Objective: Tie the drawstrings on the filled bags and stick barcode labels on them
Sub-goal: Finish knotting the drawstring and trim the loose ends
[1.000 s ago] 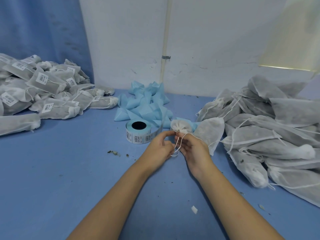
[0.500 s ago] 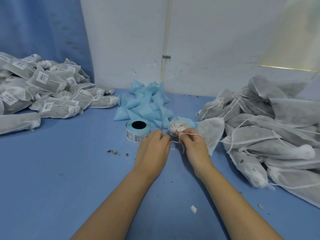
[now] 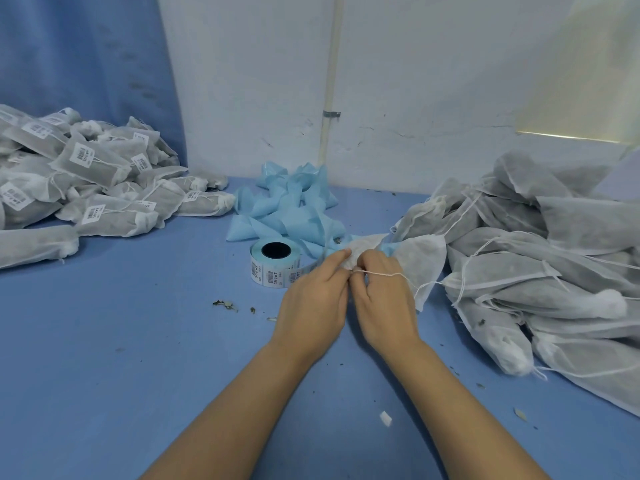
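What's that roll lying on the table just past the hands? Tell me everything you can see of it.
The label roll lies flat on the blue table, its dark hollow core facing up. Its wound edge looks pale blue, like backing paper. The outer wrap carries white stickers printed with black barcodes. A loose tail runs right towards the left hand, which hides its end, so I cannot tell whether they touch. Crumpled pale blue paper scraps lie just behind it.

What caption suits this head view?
Left hand and right hand knot the drawstring of a bag beside the label roll.
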A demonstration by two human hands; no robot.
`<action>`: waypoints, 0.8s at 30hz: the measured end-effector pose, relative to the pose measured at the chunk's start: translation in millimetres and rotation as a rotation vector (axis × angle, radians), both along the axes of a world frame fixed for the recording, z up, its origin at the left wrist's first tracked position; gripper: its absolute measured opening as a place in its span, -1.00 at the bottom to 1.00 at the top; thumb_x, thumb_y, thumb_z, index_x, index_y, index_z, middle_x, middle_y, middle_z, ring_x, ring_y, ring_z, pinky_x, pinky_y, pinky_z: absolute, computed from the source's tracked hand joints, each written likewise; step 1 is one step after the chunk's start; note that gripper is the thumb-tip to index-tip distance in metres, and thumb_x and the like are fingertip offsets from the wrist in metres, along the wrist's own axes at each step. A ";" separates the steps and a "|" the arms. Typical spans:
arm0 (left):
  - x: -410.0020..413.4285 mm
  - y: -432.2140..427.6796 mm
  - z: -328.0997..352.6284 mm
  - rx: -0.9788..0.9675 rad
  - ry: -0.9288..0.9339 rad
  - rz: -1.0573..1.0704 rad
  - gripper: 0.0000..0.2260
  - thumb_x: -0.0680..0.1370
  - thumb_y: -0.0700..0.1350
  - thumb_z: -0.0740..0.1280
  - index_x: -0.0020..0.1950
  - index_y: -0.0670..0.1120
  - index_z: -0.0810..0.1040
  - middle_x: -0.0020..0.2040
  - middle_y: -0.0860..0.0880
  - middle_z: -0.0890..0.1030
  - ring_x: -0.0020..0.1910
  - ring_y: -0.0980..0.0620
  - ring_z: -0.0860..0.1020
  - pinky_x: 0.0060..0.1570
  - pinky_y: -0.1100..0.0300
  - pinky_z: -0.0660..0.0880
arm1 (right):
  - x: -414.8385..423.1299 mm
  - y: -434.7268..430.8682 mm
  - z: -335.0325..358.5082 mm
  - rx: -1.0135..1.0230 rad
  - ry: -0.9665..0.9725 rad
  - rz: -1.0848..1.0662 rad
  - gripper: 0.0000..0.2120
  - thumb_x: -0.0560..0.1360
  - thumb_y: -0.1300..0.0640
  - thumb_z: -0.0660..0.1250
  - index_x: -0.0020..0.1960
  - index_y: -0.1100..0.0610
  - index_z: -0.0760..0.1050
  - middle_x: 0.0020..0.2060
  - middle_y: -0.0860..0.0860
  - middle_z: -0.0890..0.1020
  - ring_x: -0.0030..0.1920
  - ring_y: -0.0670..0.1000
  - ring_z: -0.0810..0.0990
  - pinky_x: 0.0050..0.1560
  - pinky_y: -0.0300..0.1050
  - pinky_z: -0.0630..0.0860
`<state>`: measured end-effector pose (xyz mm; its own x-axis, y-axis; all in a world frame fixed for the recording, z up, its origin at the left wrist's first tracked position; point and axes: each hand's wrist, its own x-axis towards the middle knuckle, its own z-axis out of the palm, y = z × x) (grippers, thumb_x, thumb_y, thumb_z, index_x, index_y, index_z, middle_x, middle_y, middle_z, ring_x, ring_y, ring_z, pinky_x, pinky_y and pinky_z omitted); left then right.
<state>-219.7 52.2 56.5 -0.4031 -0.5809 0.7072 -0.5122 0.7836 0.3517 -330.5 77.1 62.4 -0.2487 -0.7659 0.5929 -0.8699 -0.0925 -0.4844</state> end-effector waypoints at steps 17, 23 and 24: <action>4.4 -18.5 -10.9 0.487 0.264 -0.105 -0.85 0.62 -0.13 0.22 0.08 -0.07 0.56 -0.04 -0.06 0.65 -0.15 0.01 0.61 -0.05 -0.01 0.53 | -6.2 0.6 -9.3 -0.053 0.011 0.092 -0.51 0.50 0.38 0.21 0.39 0.11 0.42 0.35 -0.14 0.41 0.28 -0.06 0.35 0.23 -0.61 0.02; 2.2 -17.6 -11.4 0.532 0.158 -0.175 -0.87 0.63 -0.06 0.18 0.05 0.03 0.52 -0.14 0.01 0.60 -0.22 0.09 0.60 -0.03 0.01 0.51 | -8.5 0.5 -7.4 -0.205 -0.269 0.115 -0.71 0.55 0.32 0.27 0.19 0.08 0.58 0.03 -0.17 0.58 0.06 -0.21 0.43 0.15 -0.45 0.30; 2.0 -17.3 -11.3 0.526 0.117 -0.182 -0.86 0.63 -0.05 0.16 0.06 0.03 0.51 -0.15 0.02 0.59 -0.21 0.08 0.59 -0.01 0.00 0.50 | -8.4 0.6 -7.0 -0.213 -0.314 0.100 -0.72 0.54 0.31 0.29 0.17 0.07 0.60 -0.02 -0.17 0.59 0.05 -0.20 0.45 0.14 -0.39 0.35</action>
